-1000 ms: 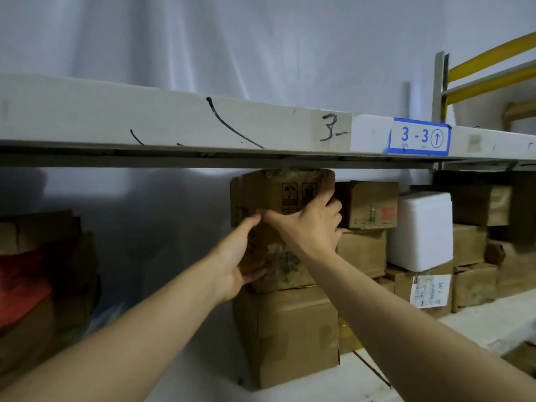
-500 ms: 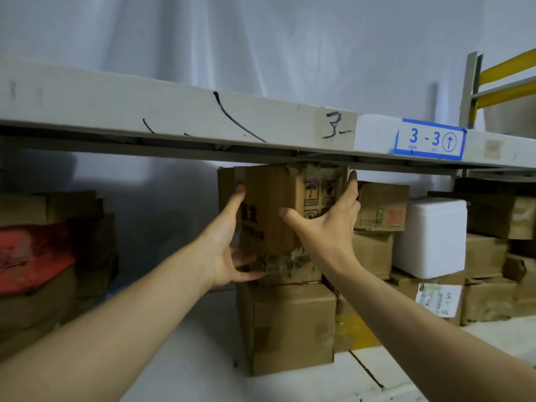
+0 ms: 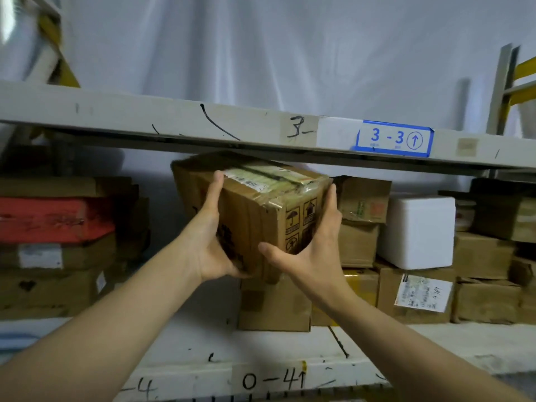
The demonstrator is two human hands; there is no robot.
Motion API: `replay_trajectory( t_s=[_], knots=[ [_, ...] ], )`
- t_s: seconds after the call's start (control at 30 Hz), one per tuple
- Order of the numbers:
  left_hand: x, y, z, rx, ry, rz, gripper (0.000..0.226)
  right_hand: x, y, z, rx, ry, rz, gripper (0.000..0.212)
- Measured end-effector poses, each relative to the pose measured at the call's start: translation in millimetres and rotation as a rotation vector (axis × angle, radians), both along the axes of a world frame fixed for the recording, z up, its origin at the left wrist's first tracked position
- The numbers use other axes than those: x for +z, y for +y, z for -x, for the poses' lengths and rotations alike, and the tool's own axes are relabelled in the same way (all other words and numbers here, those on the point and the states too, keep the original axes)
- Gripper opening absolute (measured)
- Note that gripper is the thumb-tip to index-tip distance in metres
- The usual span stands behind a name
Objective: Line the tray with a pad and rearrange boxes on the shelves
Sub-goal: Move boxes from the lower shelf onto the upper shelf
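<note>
From the head camera, a brown cardboard box sits between two bare hands, tilted so that its taped top faces the camera. The cardboard is creased and worn, with glossy clear tape and a pale printed label across the top, and black handling symbols stamped on the side panel facing right. The left hand grips the box's left face, its fingers pointing up along the side and the palm cupping the lower corner. The right hand holds the right face in the same way, its fingers running up the edge and the thumb spread across the front near the bottom. The box is held clear of the stack, just under the pale grey shelf beam, which bears scrawled black marks and a blue-edged label reading 3-3 with an arrow.

Directly below the held box, another plain cardboard box stands on the white lower shelf. To the right, more brown cartons are stacked in rows, and among them is a smooth white foam box, blocky with rounded corners. A carton under it carries a white paper label. On the left of the shelf lies a pile of flat cardboard with a red pack between the layers. A white wrinkled sheet hangs behind the shelving.
</note>
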State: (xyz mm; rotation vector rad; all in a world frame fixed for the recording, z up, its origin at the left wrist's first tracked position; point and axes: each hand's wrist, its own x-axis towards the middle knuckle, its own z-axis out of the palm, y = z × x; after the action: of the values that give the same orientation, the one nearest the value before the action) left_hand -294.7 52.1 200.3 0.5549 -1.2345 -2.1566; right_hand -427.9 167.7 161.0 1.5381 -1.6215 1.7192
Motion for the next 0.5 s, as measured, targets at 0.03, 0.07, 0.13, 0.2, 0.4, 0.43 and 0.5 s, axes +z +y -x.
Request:
replay_trajectory(
  t_s=[0.03, 0.07, 0.13, 0.2, 0.4, 0.43, 0.5],
  knots=[
    [-4.1, 3.0, -5.3, 0.023, -0.017, -0.012, 0.130, -5.0, 1.9, -2.8, 0.020, 0.015, -0.019, 0.140],
    [-8.0, 5.0, -10.4, 0.043, -0.030, -0.020, 0.125, -9.2, 3.3, -5.8, 0.045, 0.016, -0.039, 0.141],
    [-13.8, 8.5, -20.8, 0.082, -0.041, -0.032, 0.104, -16.1, 5.1, -11.4, 0.093, 0.009, -0.084, 0.141],
    [-18.3, 7.7, -32.7, 0.127, -0.054, -0.069, 0.089, -23.1, 6.8, -16.0, 0.144, -0.008, -0.129, 0.132],
    [-38.2, -19.2, -73.1, 0.205, -0.144, -0.105, 0.085, -36.7, -1.2, -10.8, 0.121, -0.158, -0.145, 0.062],
    [-41.2, -24.1, -79.0, 0.203, -0.166, -0.097, 0.085, -35.6, -6.2, -5.7, 0.048, -0.180, -0.148, 0.060],
    [-46.3, -32.9, -87.6, 0.196, -0.204, -0.080, 0.080, -31.4, -17.1, 6.1, -0.105, -0.201, -0.199, 0.067]
  ],
)
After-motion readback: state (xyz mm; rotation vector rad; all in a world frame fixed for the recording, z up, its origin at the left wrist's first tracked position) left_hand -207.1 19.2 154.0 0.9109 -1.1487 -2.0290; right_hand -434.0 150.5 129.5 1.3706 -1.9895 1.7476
